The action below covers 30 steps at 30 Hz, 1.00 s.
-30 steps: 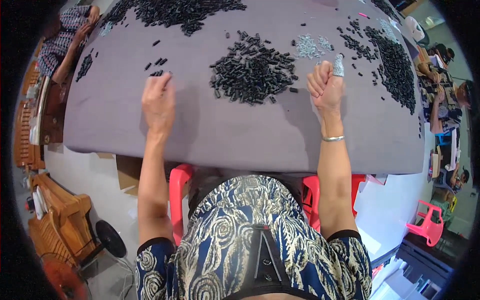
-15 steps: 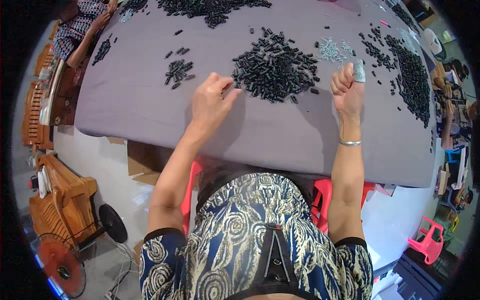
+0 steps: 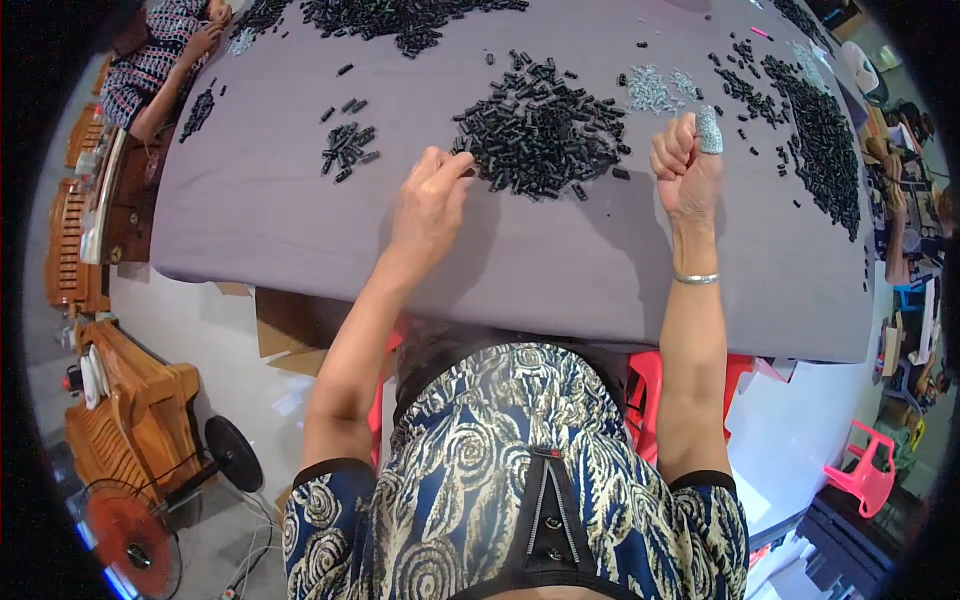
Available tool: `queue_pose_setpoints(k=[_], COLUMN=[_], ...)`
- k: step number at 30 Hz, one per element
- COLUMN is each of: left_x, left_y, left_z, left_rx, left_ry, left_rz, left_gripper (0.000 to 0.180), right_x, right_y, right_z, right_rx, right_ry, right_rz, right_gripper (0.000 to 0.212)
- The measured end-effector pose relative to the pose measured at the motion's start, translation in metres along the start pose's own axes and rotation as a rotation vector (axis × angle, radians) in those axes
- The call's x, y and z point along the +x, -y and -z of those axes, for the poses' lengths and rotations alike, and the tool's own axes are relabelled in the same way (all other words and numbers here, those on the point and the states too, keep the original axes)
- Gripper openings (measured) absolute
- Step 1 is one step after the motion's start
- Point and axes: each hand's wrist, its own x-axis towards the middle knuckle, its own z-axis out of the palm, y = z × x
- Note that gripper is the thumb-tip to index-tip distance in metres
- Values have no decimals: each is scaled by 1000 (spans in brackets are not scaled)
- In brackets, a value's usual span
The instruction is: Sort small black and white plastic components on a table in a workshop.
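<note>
My left hand point(image 3: 430, 205) is at the left edge of a large heap of small black cylindrical parts point(image 3: 540, 125). Its thumb and fingers are pinched together, and whatever lies between the tips is too small to make out. Right of the heap, my right hand point(image 3: 690, 170) is raised in a fist, its inner side turned up. The curled fingers hide anything inside. A grey-green wrap point(image 3: 709, 130) covers its thumb, and a silver bangle point(image 3: 697, 279) circles the wrist. Just beyond this hand lies a scatter of small pale pieces point(image 3: 652, 88).
A smaller group of black parts point(image 3: 347, 148) lies left of my left hand on the grey cloth point(image 3: 300, 235). More black parts point(image 3: 825, 150) spread along the right side. Another person's arm point(image 3: 165, 105) rests at the far left edge. A fan point(image 3: 130, 540) stands on the floor.
My left hand's thumb and fingers have come together from a parted pose beside the heap. My right hand stays in a fist. The whole view has shifted slightly.
</note>
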Motion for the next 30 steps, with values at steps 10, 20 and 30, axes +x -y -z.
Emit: queue_pose_setpoints(k=[10,20,30], left_x=[11,32,35], left_y=[-29,-59,-63], left_z=[-13,-40,-52], left_rx=[-953,-1526,-1346], left_ry=[81,128,100], left_rz=[196,572,520], left_gripper=[17,15,13], right_x=[-9,-17,-18], right_y=[-9,-18,-13], right_z=[-18,-36,-37], right_rx=[-161,-535,-486], right_ry=[90,402,337], right_rz=[-188,-265,-227], right_gripper=[28,15,15])
